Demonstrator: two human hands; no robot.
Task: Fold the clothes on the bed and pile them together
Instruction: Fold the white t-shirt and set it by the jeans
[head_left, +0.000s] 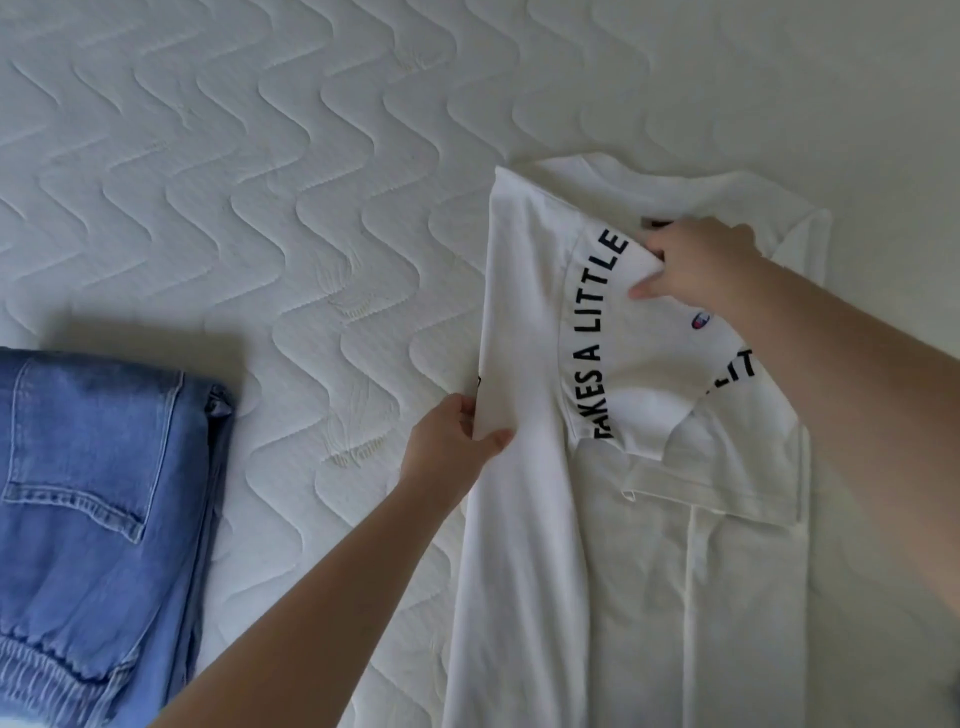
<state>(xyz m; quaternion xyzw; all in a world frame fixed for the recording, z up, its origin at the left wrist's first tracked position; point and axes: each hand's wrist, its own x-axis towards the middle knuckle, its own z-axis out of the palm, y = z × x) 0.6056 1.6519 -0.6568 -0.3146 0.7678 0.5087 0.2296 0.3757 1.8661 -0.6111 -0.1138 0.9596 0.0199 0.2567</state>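
Note:
A white T-shirt (613, 545) with curved black lettering lies on the right half of the white quilted mattress (260, 208), its left side turned over toward the middle. My left hand (452, 441) pinches the shirt's folded left edge between thumb and fingers. Near the collar, my right hand (701, 265) pinches the tip of the turned-over flap beside the lettering. A small red and blue logo shows just below my right hand. Folded blue jeans (98, 509) lie at the lower left, apart from the shirt.
Bare mattress stretches across the top and the left of the shirt. A strip of mattress separates the jeans from the shirt. My right forearm crosses over the shirt's right side.

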